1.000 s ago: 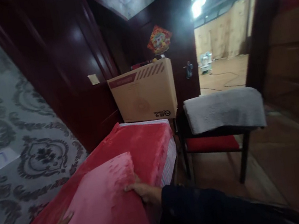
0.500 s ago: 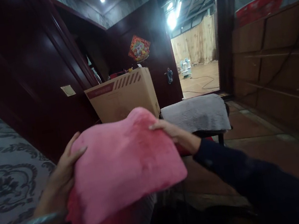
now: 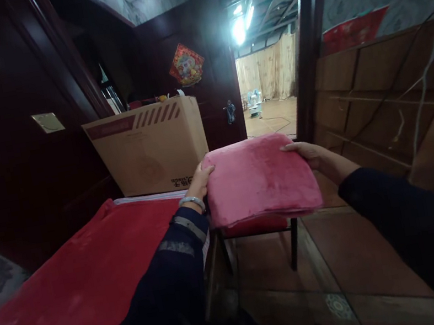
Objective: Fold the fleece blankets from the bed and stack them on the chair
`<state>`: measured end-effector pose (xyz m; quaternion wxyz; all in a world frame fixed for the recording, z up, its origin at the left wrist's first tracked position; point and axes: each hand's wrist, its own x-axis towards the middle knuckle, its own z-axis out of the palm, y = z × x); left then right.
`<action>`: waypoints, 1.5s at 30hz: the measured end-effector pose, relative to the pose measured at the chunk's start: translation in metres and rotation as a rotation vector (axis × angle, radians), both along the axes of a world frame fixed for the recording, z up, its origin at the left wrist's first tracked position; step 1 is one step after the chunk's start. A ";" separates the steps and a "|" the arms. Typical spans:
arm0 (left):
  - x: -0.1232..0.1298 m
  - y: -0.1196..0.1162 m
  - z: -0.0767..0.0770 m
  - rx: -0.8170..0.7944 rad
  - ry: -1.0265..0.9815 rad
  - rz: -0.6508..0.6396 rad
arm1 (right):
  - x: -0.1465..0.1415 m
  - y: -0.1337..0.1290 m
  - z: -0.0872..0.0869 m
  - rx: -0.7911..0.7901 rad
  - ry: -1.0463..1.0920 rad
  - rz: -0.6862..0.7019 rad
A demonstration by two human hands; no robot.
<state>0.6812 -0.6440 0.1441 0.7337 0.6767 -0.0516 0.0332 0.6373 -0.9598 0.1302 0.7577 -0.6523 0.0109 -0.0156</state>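
The bed (image 3: 70, 283), under a red cover, lies to the left of both hands, below the left forearm. The cardboard box (image 3: 143, 153) stands beyond the left hand, past the far end of the bed. The chair (image 3: 257, 226) stands under and between the hands, its red seat showing below the pink cloth (image 3: 260, 183). That cloth spans the gap from hand to hand, long axis running left to right, neither hand nearer; whether the chair bears its weight I cannot tell. The left hand (image 3: 200, 181) pinches its left edge, the right hand (image 3: 307, 154) its right edge, thumbs on top, fingers mostly hidden. Both arms reach forward, the right slanting inward. A bracelet (image 3: 191, 203) circles the left wrist.
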 end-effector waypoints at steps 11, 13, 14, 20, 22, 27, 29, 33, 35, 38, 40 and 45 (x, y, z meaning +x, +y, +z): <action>0.035 -0.001 0.005 0.005 -0.167 0.022 | 0.026 -0.014 -0.003 0.092 -0.084 -0.108; 0.037 -0.006 0.003 0.035 -0.166 0.021 | 0.029 -0.016 -0.008 0.064 -0.146 -0.138; 0.038 -0.008 0.001 0.062 -0.137 0.023 | 0.030 -0.018 -0.011 0.039 -0.153 -0.133; 0.036 -0.002 -0.005 0.269 -0.097 0.080 | 0.034 -0.029 -0.025 -0.158 -0.141 -0.070; 0.036 0.002 0.001 0.343 -0.112 0.121 | 0.030 -0.033 -0.020 -0.256 -0.153 -0.128; 0.027 -0.020 0.032 0.700 -0.475 0.270 | 0.019 -0.010 0.019 -0.847 -0.543 -0.424; 0.020 -0.042 0.038 0.934 -0.665 0.221 | 0.022 0.015 0.031 -1.090 -0.705 -0.432; 0.007 -0.078 0.015 1.269 -0.741 0.147 | 0.038 0.059 0.017 -1.434 -0.663 -0.392; 0.006 -0.084 -0.004 1.327 -0.697 0.140 | 0.045 0.067 -0.004 -1.516 -0.611 -0.361; 0.008 -0.083 -0.020 1.327 -0.702 0.149 | 0.050 0.065 -0.026 -1.540 -0.608 -0.377; 0.008 -0.079 -0.020 1.323 -0.710 0.146 | 0.051 0.061 -0.029 -1.533 -0.607 -0.384; 0.008 -0.061 -0.008 1.363 -0.668 0.177 | 0.049 0.062 -0.022 -1.520 -0.592 -0.375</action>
